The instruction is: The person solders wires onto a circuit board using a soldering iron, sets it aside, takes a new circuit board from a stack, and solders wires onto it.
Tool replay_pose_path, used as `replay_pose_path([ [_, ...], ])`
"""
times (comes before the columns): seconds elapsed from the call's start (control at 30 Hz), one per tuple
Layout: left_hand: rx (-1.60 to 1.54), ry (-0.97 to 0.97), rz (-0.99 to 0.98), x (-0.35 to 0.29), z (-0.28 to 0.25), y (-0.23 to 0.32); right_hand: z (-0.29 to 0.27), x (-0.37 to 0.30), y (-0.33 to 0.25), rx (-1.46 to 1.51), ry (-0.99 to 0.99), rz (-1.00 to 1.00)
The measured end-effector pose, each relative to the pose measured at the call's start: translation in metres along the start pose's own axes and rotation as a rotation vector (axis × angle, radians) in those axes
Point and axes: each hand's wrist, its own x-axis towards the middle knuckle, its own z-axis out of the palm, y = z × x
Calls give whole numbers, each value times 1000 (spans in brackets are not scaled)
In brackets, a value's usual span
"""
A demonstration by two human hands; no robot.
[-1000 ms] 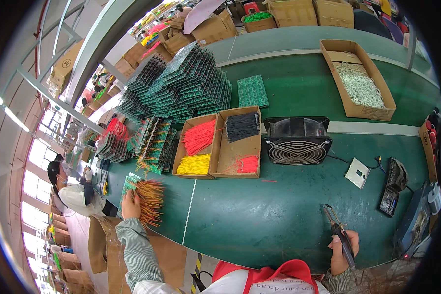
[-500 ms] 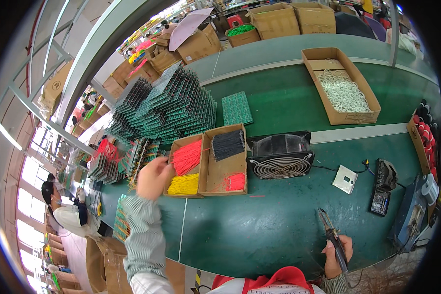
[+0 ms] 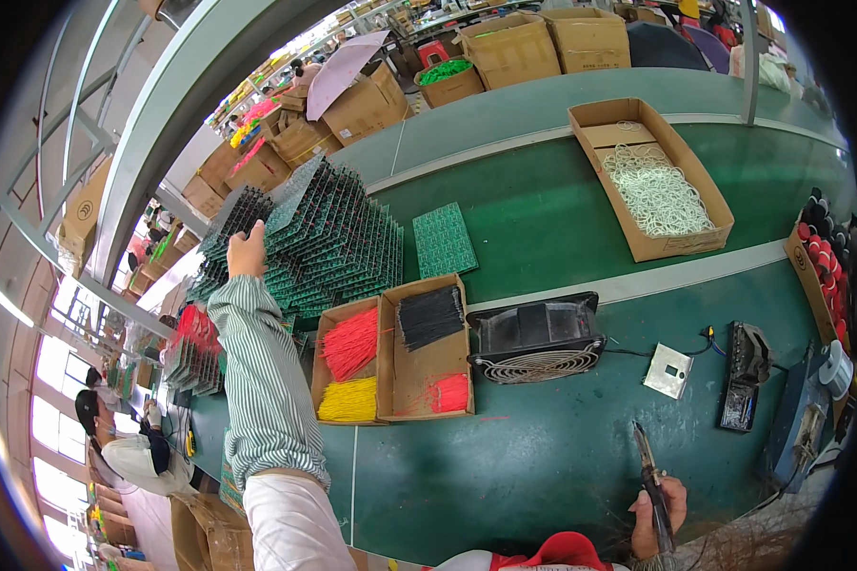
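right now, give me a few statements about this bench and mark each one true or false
1. The left hand is down in the yellow wires. False: it is at the stacked circuit boards.
2. The right hand holds a black-handled tool. True.
3. The fan stands right of the two wire boxes. True.
4. The black wires share a box with the yellow wires. False: they share it with red wires.
5. The carton farther back holds white loops. True.

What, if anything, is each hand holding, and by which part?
Right hand: the soldering iron, by its dark handle. Left hand: at the board stack; whether it grips one cannot be told.
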Motion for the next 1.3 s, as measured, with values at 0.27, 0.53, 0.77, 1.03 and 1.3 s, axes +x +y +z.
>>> replay_pose_path([
  [0.27,204,-148,-85,5,-4,16,-5,3,-6,-499,-119,-348],
  [0.53,257,-329,-159,-9,-2,40,0,1,2,-76,-51,7],
  [0.77,-127,-368,-295,-10,18,18,0,-1,-1,-21,-40,21],
  [1.03,-230,-435,-359,0,14,21,-5,-5,10,-23,-37,-20],
  [1.3,-560,-473,-349,-18,11,55,-3,-3,5,-34,-60,-52],
])
